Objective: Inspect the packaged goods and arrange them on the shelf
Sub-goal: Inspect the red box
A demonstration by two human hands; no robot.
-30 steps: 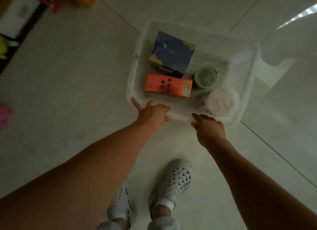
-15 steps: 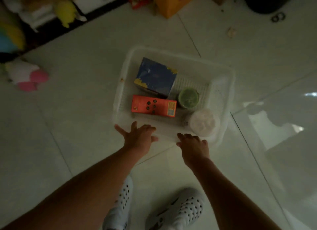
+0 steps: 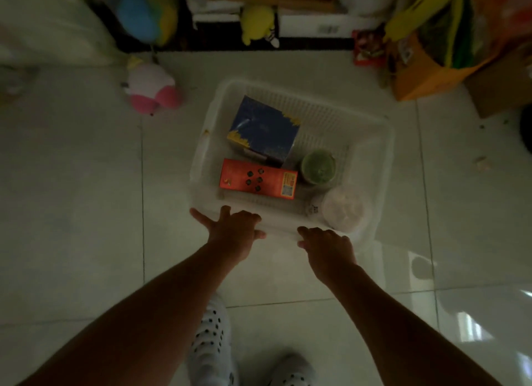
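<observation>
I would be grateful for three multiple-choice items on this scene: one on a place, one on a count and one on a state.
1. Where is the orange box relative to the blue box? A on top; B beside it, nearer the person; C farther away.
2. How many packages are in the basket? A two; B six; C four.
3. What are the left hand and right hand doing? A gripping the basket's near rim; B lifting a cup; C hanging free.
Answers: B, it lies at the blue box's near side; C, two boxes, the green-lidded cup and the white-lidded cup; A, fingers curl over that rim.
</observation>
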